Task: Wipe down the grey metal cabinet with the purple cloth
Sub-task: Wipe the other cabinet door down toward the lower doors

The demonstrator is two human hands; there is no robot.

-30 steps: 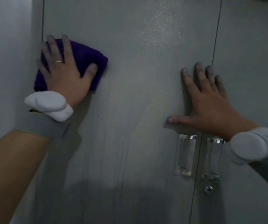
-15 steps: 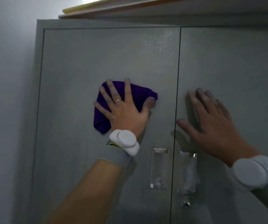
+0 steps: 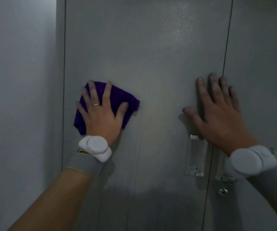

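Note:
The grey metal cabinet [image 3: 159,47] fills the view, its two doors meeting at a vertical seam on the right. My left hand [image 3: 101,115] lies flat with spread fingers on the purple cloth [image 3: 124,100], pressing it against the left door near that door's left edge. My right hand [image 3: 217,112] rests flat and bare across the seam between the doors, just above the handles, fingers apart. Both wrists carry grey bands with white pads.
Two clear recessed handles [image 3: 195,155] sit either side of the seam below my right hand, with a keyhole [image 3: 222,191] under them. A pale wall [image 3: 17,97] runs along the cabinet's left side. Streaks show on the left door below the cloth.
My left hand has slid the cloth back leftward across the left door, from near the seam toward the door's left edge. The view dropped, so the cabinet top is out of sight. My right hand stayed by the seam.

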